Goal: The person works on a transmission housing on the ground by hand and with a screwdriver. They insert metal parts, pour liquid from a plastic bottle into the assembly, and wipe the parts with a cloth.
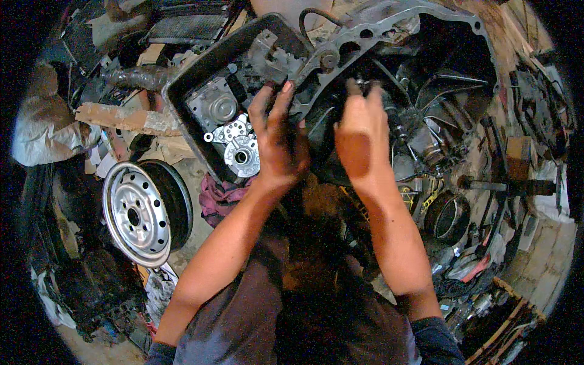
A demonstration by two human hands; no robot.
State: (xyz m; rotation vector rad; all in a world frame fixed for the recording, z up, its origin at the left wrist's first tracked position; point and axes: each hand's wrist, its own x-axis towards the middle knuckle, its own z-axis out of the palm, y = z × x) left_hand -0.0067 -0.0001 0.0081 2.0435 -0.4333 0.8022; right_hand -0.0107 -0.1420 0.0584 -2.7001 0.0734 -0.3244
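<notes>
A large grey gearbox housing (486, 27) with a ribbed, dark interior lies in front of me. My right hand (363, 131) reaches over it, fingers curled close together and blurred at the tips. Something small and shiny shows at those fingertips, too smeared to name. My left hand (277, 134) is between the housing's left edge and a dark rectangular tray (210, 52), its fingers stretched and apart, with the thumb side in shadow. In the tray lie a bright metal pump-like part (242, 155), a grey round-faced cover (218, 104) and a rough metal bracket (267, 55).
A silver steel wheel rim (137, 213) stands at left, near a purple rag (222, 198). Torn cardboard (125, 115) lies beyond it. On the right are a dark metal ring (448, 218), a shaft (511, 184) and scattered scrap. A radiator-like panel (188, 29) is at the back.
</notes>
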